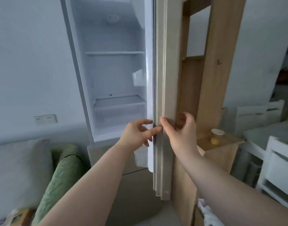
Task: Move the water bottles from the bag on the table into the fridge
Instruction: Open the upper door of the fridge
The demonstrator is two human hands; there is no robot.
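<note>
- The step in hand looks like opening the tall white fridge (113,70): its beige metal-faced door (162,95) stands edge-on to the camera, swung wide, and the cavity shows only bare shelves.
- To do this well, I judge the door should be pushed fully clear and left steady, so both hands can go back for the bottles without it drifting shut.
- Pushing low on the door edge, as now, gives little leverage. A flat palm on the inner face would hold it more surely than fingertips.
- The left hand (136,133) is on the cavity side of the door edge, loosely open and holding nothing. Its fingertips (156,129) touch the grey seal strip at the edge.
- The right hand (182,132) is on the outer side of the same edge, half curled around it. The thumb lies on the edge and the fingers reach behind the outer face, a light grip on the door only.
- No water bottles or table are in view, and none are inside the fridge.
- A white plastic bag (207,214) shows low and right of the door's bottom corner. Whether it is the task's bag I cannot tell.
</note>
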